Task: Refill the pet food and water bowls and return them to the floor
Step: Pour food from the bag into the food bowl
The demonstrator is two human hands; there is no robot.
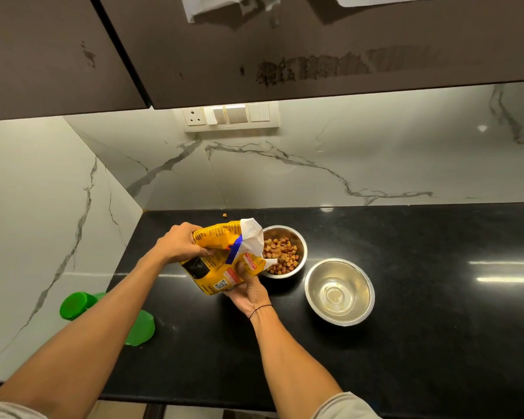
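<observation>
Presently the right hand [248, 293] grips the yellow pet food bag [221, 261] from below, the left hand [179, 243] clasping its upper side. Bag tilted, torn mouth pointing right over the kibble-filled steel bowl [300, 237] on the black table [406, 297]. Print unreadable.

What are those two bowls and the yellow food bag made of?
Both the food bowl and the empty bowl look like polished steel, silvery with mirror-like glints. The yellow bag seems thin printed plastic, possibly laminated: glossy, creased, white inside its torn mouth.
</observation>
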